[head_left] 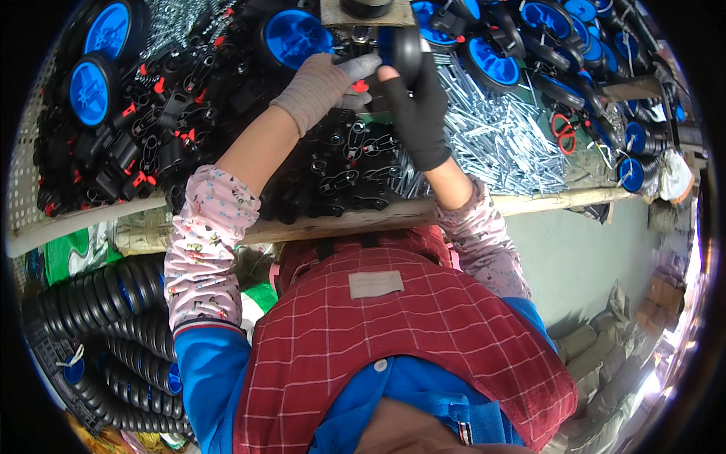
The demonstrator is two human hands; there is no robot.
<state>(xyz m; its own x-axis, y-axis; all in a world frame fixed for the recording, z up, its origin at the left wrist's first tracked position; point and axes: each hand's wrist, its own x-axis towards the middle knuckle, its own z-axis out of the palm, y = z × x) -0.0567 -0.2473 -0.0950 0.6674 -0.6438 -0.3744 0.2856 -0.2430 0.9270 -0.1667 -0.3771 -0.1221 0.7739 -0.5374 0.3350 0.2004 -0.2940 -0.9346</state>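
The left hand (327, 85) is curled about a red-tabbed part (361, 87); I cannot tell how tightly. My right hand (420, 113) is part-closed on a black-tyred wheel (409, 57), upright beside a wooden block (340, 13). I note bolts (503, 144) heaped on the wood-edged bench (560, 199), stacked wheels (91, 299) below left, grey sacks (594, 356) low right.

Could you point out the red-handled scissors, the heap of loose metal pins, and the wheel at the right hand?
Scissors (563, 134): head view, on the red handles.
Metal pins (503, 140): head view, mid-heap.
Wheel (407, 54): head view, on the black tyre, by the right hand (420, 110).
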